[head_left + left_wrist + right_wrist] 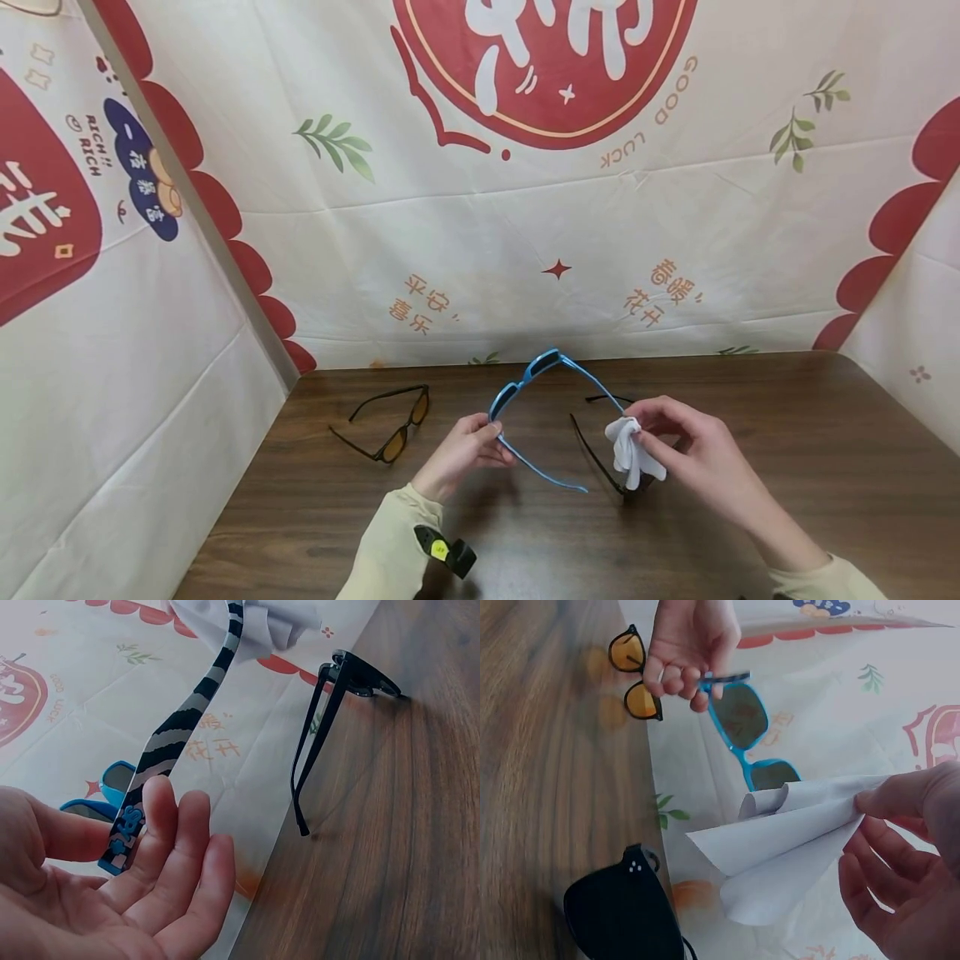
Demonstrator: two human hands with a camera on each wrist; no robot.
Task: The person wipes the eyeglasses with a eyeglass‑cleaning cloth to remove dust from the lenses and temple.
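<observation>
My left hand (465,454) pinches a pair of blue-framed sunglasses (543,364) at the corner near one hinge, holding them over the table. Their temples stand unfolded toward the right. In the left wrist view the held temple (180,724) shows black and grey stripes. My right hand (697,446) pinches a bunched white cloth (630,450) between thumb and fingers. The far temple's tip runs up to the cloth and right fingertips, which hide its end. Below the cloth, black sunglasses (590,446) rest on the table, partly covered in the head view.
Black-framed glasses with amber lenses (393,446) lie unfolded on the left of the dark wooden table (300,517). A printed white cloth backdrop (480,242) rises along the back edge, with similar panels at both sides.
</observation>
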